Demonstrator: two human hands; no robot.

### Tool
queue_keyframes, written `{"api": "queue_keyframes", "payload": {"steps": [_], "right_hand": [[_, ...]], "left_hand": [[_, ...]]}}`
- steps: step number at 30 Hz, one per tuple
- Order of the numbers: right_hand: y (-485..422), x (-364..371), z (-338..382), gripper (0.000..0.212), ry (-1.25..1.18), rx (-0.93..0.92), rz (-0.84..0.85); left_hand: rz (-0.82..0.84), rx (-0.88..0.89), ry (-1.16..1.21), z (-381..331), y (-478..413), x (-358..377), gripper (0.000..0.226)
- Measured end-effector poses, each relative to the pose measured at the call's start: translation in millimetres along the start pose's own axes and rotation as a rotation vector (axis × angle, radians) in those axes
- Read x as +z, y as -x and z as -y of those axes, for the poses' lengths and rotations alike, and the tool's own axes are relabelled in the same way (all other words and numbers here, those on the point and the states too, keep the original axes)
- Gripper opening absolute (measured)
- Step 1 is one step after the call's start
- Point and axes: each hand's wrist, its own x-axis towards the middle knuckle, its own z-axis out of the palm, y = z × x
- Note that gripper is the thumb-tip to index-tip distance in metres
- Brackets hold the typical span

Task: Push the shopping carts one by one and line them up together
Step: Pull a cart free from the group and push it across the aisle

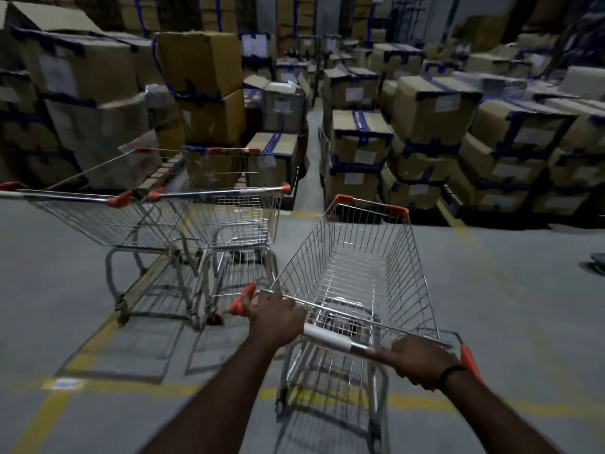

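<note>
Left hand (273, 317) and right hand (417, 362) both curl around round metal handle bar (330, 337) of wire-mesh cart (357, 267), right of centre on grey floor (507, 290). Two similar chrome carts (183, 211), orange corner caps, stand side by side just left. Stacked cardboard boxes (425, 103) behind.

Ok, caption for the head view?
Left hand and right hand grip the handle of an empty shopping cart beside two parked carts.

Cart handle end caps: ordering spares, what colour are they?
Orange-red, clearest on the right end cap in the head view.
</note>
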Motion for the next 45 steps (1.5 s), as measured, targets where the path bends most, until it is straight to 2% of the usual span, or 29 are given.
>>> {"api": "queue_keyframes", "payload": {"steps": [4,8,18,27,33,37,43,45], "right_hand": [[-61,-28,-1,0.077,0.068,0.032,-0.117],[-114,-52,-11,0.078,0.109,0.031,-0.259],[-295,-138,-41,0.072,0.188,-0.021,-0.357],[-436,-224,-62,0.078,0.246,-0.125,-0.303],[-492,-257,-65,0.074,0.291,-0.189,-0.279],[-514,-268,-70,0.083,0.291,-0.206,-0.269],[-518,-273,-68,0.077,0.262,-0.204,-0.251],[-518,-272,-69,0.077,0.245,-0.198,-0.235]], "left_hand": [[0.062,0.026,0.155,3,-54,-35,0.054],[0.092,0.027,0.147,6,-108,-45,0.075],[0.105,-0.003,0.235,5,-260,-73,0.068],[0.1,-0.13,0.263,-16,-371,-109,0.063],[0.165,-0.222,0.275,-22,-415,-115,0.067],[0.17,-0.199,0.241,-30,-427,-119,0.063],[0.13,-0.257,0.282,-23,-436,-104,0.094],[0.124,-0.263,0.274,-24,-435,-103,0.094]]}}
